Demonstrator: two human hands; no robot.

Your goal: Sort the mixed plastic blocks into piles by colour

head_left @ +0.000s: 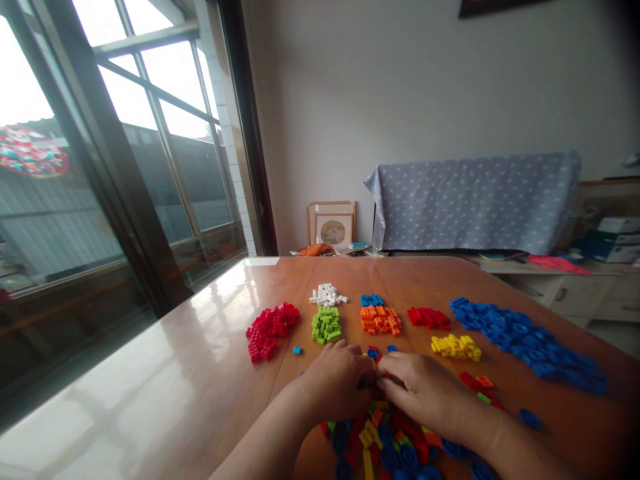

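Note:
My left hand (340,379) and my right hand (419,388) meet over a mixed pile of plastic building bricks (370,437) at the front of the table. Both have curled fingers, with the fingertips close together at the pile's far side. What they hold, if anything, is hidden. Among the red, yellow, orange and green bricks lie round blue pieces (389,459). Just beyond the fingers is another blue round piece (393,348). Past my left hand sit lime green bricks (326,325); past my right hand, yellow bricks (456,347).
Sorted groups stand farther out on the brown table (215,373): pinkish-red bricks (273,328), white bricks (327,295), orange bricks (381,320), red bricks (429,317) and a long blue heap (525,340). One small blue brick (298,351) lies alone.

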